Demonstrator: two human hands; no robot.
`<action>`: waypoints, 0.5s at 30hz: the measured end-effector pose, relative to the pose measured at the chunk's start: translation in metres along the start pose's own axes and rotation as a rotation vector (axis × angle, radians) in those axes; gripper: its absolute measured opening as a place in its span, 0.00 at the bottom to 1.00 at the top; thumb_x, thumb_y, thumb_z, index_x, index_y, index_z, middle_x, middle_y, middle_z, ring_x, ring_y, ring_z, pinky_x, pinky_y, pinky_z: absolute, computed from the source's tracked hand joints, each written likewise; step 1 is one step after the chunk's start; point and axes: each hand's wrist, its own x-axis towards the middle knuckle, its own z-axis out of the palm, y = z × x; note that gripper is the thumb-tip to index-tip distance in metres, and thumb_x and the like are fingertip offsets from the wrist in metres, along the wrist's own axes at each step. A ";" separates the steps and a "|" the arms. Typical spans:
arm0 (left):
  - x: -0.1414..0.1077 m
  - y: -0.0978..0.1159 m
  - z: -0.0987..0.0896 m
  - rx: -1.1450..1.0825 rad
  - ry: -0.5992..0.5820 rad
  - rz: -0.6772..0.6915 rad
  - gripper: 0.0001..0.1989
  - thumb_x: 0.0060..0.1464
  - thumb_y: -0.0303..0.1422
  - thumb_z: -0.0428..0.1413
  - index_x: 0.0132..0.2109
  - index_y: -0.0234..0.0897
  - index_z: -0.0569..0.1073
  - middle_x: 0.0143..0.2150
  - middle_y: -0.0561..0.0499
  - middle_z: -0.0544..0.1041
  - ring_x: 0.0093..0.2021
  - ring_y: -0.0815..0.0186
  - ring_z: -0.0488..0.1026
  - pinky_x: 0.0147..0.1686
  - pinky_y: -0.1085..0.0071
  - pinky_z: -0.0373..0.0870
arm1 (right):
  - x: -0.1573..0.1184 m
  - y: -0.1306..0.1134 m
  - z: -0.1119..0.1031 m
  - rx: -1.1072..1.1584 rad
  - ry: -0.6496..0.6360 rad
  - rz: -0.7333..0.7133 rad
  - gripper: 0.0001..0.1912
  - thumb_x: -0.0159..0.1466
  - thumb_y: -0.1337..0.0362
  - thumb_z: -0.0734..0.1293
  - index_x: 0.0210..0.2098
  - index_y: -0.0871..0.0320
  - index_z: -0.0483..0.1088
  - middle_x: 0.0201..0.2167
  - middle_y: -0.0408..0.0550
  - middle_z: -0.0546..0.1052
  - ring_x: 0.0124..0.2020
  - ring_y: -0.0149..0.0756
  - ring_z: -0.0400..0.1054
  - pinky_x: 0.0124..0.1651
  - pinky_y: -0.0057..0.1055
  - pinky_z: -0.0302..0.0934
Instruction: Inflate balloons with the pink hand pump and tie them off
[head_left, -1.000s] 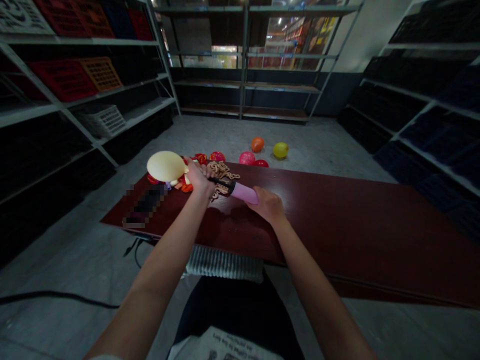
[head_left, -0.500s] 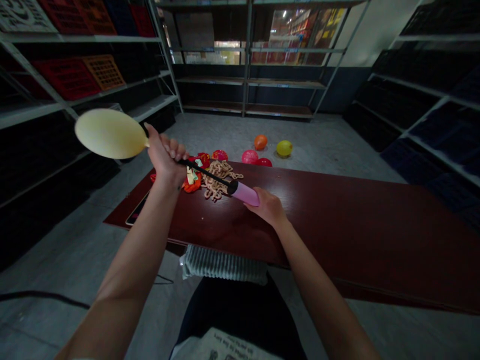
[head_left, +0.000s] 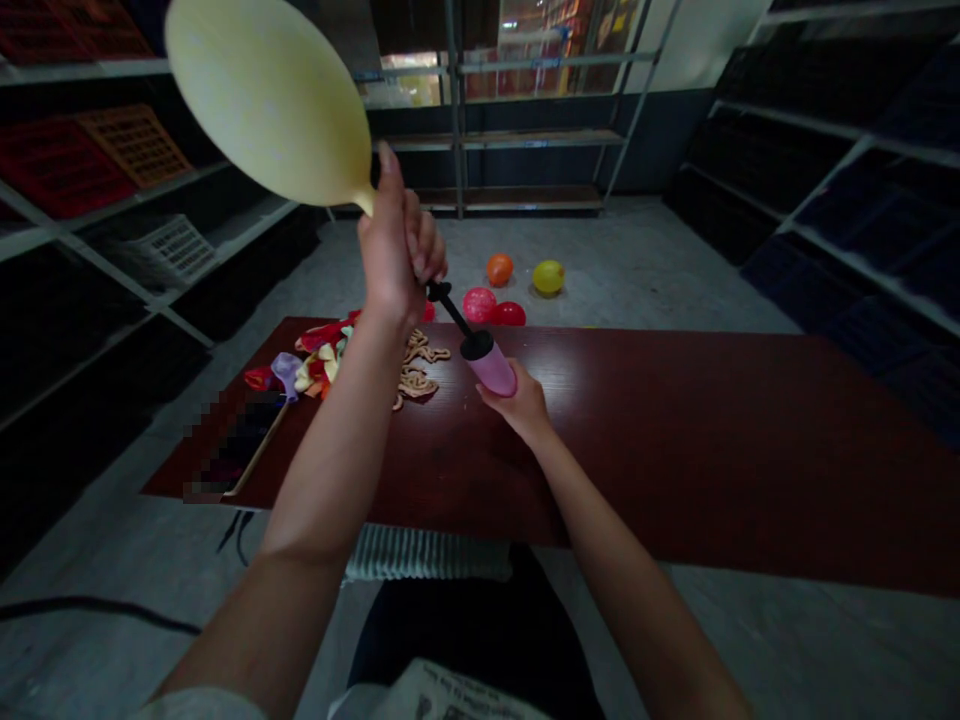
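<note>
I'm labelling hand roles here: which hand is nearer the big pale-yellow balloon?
Left. The left hand is at the neck of the pale-yellow balloon; the right hand is farther away, lower and to the right, on the pink pump.

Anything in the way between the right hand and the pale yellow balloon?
Yes: the pink pump held in the right hand, its black rod, and the left hand, closed at the neck of the balloon. Nothing else visible intervenes.

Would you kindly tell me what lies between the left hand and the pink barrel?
In the head view, a black flange just below the left hand, then a thin black rod leading to the black cap on the pink barrel.
</note>
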 end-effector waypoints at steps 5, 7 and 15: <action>-0.018 -0.062 0.006 -0.021 0.056 -0.083 0.35 0.64 0.55 0.63 0.26 0.40 0.52 0.18 0.60 0.48 0.14 0.75 0.50 0.16 0.73 0.50 | 0.004 0.001 0.000 -0.007 0.037 0.041 0.25 0.58 0.47 0.76 0.50 0.50 0.73 0.40 0.48 0.84 0.41 0.48 0.80 0.41 0.37 0.71; -0.026 -0.074 0.000 -0.044 0.081 -0.098 0.33 0.69 0.51 0.60 0.25 0.40 0.52 0.17 0.60 0.49 0.13 0.75 0.49 0.15 0.74 0.48 | 0.003 0.000 -0.001 -0.064 0.045 0.040 0.24 0.59 0.49 0.76 0.52 0.49 0.74 0.41 0.49 0.85 0.42 0.49 0.81 0.41 0.38 0.71; -0.044 -0.067 -0.065 -0.157 0.383 -0.081 0.33 0.76 0.47 0.51 0.24 0.40 0.49 0.15 0.60 0.47 0.13 0.73 0.44 0.16 0.71 0.45 | -0.006 -0.016 -0.001 -0.439 -0.014 -0.123 0.21 0.62 0.51 0.76 0.53 0.49 0.77 0.46 0.49 0.86 0.44 0.48 0.81 0.41 0.34 0.68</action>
